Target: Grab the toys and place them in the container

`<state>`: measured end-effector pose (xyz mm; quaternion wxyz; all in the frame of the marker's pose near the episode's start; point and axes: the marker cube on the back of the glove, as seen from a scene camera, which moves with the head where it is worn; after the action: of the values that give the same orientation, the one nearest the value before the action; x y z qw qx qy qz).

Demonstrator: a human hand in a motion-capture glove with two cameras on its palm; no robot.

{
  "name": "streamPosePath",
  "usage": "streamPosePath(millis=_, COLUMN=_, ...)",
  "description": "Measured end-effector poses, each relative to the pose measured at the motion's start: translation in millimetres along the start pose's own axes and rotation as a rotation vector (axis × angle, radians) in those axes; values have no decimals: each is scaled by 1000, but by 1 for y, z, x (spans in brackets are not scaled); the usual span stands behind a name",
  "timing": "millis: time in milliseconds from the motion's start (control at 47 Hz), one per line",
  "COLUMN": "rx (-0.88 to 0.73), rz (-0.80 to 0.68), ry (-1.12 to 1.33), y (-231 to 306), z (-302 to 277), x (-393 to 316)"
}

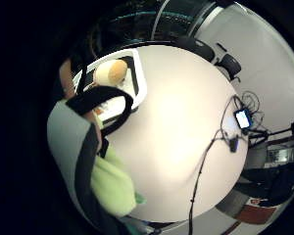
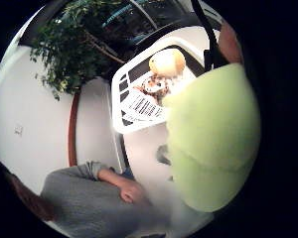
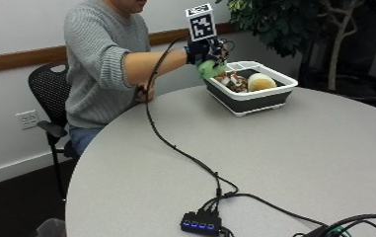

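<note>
My gloved right hand [image 3: 206, 51] is raised above the table beside the near corner of the container [image 3: 276, 100], a black tub with a white rim. It grips a light green soft toy [image 3: 209, 68] that fills much of the thumb side palm view [image 2: 211, 144] and shows in the little finger side palm view [image 1: 112, 186]. Inside the container lie a round cream and orange plush [image 3: 261, 82] and a brown patterned toy [image 3: 232, 81]. The palm views show the container's rim [image 2: 120, 106] with the cream plush [image 2: 167, 62] in it.
A black cable [image 3: 174, 148] trails from the hand across the round grey table [image 3: 273, 158] to a small hub with blue lights [image 3: 200, 223] at the near edge. My bare left hand [image 3: 145, 92] rests on the table's far edge. A leafy plant [image 3: 292, 19] stands behind the container.
</note>
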<state>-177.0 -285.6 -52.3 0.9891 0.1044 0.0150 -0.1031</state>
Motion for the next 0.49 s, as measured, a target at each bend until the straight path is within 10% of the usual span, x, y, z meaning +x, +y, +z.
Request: streamPosePath(millis=489, rx=-321, rz=-59, ry=137, y=-98, z=73, x=-28)
